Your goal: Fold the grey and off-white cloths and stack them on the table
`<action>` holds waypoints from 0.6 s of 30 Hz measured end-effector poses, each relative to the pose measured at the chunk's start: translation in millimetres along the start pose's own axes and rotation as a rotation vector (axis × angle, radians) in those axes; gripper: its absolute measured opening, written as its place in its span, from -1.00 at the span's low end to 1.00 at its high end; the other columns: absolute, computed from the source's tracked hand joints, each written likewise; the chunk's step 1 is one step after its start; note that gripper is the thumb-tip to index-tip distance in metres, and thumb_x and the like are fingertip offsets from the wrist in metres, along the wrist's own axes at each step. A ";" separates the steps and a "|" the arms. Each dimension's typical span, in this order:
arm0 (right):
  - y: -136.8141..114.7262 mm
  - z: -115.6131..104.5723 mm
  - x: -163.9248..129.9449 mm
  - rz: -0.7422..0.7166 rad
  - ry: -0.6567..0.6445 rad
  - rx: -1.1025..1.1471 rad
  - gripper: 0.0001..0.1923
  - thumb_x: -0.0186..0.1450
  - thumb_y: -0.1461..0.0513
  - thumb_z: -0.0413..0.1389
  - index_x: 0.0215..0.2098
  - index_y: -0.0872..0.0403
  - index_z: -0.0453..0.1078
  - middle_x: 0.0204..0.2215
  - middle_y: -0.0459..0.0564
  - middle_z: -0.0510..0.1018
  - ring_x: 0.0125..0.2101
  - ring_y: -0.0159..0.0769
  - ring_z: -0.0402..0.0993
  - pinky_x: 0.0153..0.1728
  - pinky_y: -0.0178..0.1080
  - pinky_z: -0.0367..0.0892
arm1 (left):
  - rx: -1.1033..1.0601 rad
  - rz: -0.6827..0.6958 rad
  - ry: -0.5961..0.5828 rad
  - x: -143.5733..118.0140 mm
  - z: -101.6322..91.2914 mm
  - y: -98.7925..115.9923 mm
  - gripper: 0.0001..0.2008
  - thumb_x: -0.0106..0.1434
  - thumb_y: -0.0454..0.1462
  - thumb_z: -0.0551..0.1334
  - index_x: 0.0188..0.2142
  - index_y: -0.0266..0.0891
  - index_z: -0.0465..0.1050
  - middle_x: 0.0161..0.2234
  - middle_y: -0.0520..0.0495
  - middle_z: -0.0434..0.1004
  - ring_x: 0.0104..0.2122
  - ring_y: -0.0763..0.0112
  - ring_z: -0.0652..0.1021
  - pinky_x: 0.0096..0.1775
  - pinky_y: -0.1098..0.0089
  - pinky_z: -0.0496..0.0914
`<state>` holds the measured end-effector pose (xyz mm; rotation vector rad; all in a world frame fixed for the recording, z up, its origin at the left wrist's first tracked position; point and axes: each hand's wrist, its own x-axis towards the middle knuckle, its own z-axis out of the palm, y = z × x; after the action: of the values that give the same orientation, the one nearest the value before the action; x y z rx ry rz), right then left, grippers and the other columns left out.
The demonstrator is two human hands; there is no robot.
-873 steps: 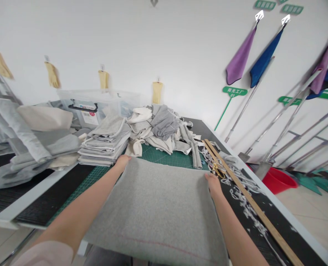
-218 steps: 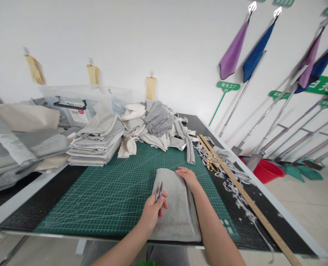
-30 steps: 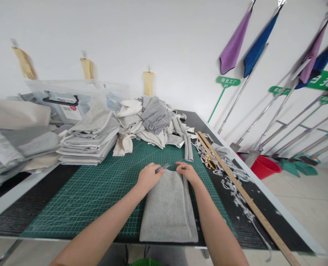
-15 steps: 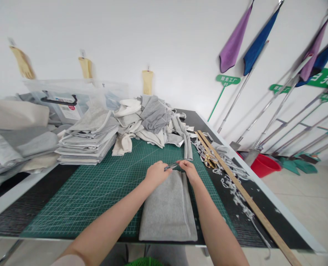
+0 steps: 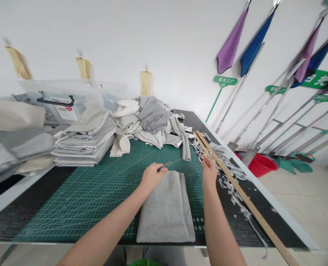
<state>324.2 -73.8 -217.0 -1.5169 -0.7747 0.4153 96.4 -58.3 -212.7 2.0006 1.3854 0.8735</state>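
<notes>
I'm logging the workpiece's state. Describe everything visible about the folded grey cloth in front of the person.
The folded grey cloth looks like soft felted knit, lying flat on the green cutting mat, its near end reaching the table edge. A narrow strip runs along its right side. The left hand, holding small snips, rests on its far left corner; the right hand is off it.

Your folded cloth (image 5: 165,207) at the bench's (image 5: 277,218) front edge, stacked cloths (image 5: 83,144) back left, heap (image 5: 150,123) behind, wooden ruler (image 5: 244,201) along right edge.

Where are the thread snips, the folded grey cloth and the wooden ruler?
thread snips (image 5: 164,166), head view, on the blades past the left hand's fingers.
folded grey cloth (image 5: 165,210), head view, on its middle.
wooden ruler (image 5: 244,199), head view, midway along its length.
</notes>
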 end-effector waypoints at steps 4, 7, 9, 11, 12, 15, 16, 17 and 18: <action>-30.3 19.2 -62.6 0.150 -0.468 0.144 -0.63 0.06 0.05 -0.05 -0.31 0.12 0.35 -0.42 0.00 0.45 -0.55 -0.39 0.34 -0.63 -0.37 0.19 | -0.265 0.043 0.097 -8.5 -0.8 13.4 -0.74 0.07 -0.25 0.09 -0.23 -0.25 0.37 -0.31 -0.05 0.40 -0.31 0.43 0.40 -0.26 0.42 0.27; -45.5 36.8 -98.7 0.159 -0.696 0.199 -0.68 0.06 0.05 -0.02 -0.39 0.11 0.36 -0.53 -0.06 0.43 -0.61 -0.44 0.31 -0.71 -0.43 0.14 | -0.285 0.140 0.118 -21.0 -2.7 26.4 -0.71 0.10 -0.29 0.05 -0.16 -0.22 0.31 -0.33 -0.03 0.35 -0.32 0.46 0.38 -0.26 0.42 0.28; -49.5 43.7 -109.9 0.118 -0.705 0.231 -0.74 0.06 0.08 0.01 -0.43 0.10 0.36 -0.56 -0.10 0.41 -0.60 -0.45 0.30 -0.69 -0.43 0.16 | -0.271 0.194 0.117 -28.5 -3.7 31.7 -0.68 0.12 -0.33 0.01 -0.10 -0.22 0.26 -0.32 -0.04 0.31 -0.32 0.47 0.36 -0.25 0.43 0.28; -49.2 45.7 -113.8 0.120 -0.644 0.269 -0.77 0.07 0.11 0.01 -0.44 0.09 0.35 -0.58 -0.12 0.39 -0.58 -0.46 0.29 -0.66 -0.43 0.20 | -0.247 0.236 0.100 -33.2 -3.6 34.1 -0.64 0.12 -0.38 -0.01 -0.06 -0.23 0.20 -0.29 -0.06 0.28 -0.30 0.47 0.35 -0.23 0.42 0.28; -48.1 45.3 -114.2 0.132 -0.605 0.286 -0.79 0.07 0.11 0.01 -0.45 0.09 0.34 -0.58 -0.13 0.39 -0.58 -0.46 0.29 -0.65 -0.43 0.21 | -0.232 0.254 0.079 -34.5 -3.2 34.8 -0.62 0.12 -0.40 -0.02 -0.04 -0.24 0.18 -0.29 -0.06 0.27 -0.29 0.46 0.34 -0.22 0.41 0.28; -44.0 40.2 -111.9 0.145 -0.532 0.329 -0.81 0.07 0.12 0.02 -0.48 0.08 0.32 -0.59 -0.16 0.36 -0.58 -0.48 0.27 -0.63 -0.43 0.23 | -0.197 0.290 -0.001 -36.8 -1.5 37.4 -0.57 0.09 -0.42 -0.01 -0.01 -0.28 0.14 -0.28 -0.08 0.25 -0.29 0.45 0.34 -0.21 0.40 0.29; -42.6 37.6 -109.1 0.140 -0.520 0.336 -0.81 0.07 0.12 0.01 -0.48 0.08 0.31 -0.59 -0.17 0.35 -0.59 -0.48 0.27 -0.63 -0.43 0.23 | -0.188 0.298 -0.017 -37.6 -1.2 38.4 -0.55 0.07 -0.42 0.01 0.00 -0.28 0.12 -0.25 -0.10 0.24 -0.26 0.44 0.33 -0.19 0.39 0.28; -41.0 34.7 -104.5 0.134 -0.506 0.328 -0.81 0.07 0.11 0.00 -0.48 0.08 0.29 -0.59 -0.17 0.35 -0.59 -0.48 0.27 -0.63 -0.42 0.23 | -0.177 0.306 -0.026 -38.6 -1.2 39.1 -0.54 0.06 -0.41 0.04 0.01 -0.28 0.11 -0.21 -0.11 0.23 -0.22 0.42 0.31 -0.16 0.38 0.26; -39.0 31.4 -97.9 0.129 -0.486 0.287 -0.80 0.08 0.10 -0.01 -0.49 0.08 0.28 -0.61 -0.17 0.35 -0.59 -0.48 0.28 -0.63 -0.42 0.23 | -0.165 0.314 -0.028 -39.8 -1.8 39.2 -0.52 0.04 -0.39 0.06 0.01 -0.27 0.11 -0.17 -0.11 0.21 -0.17 0.40 0.29 -0.12 0.36 0.24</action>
<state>225.6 -119.9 -201.5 -1.2096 -0.9467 0.9733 107.8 -108.3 -190.4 2.1223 0.9631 1.0539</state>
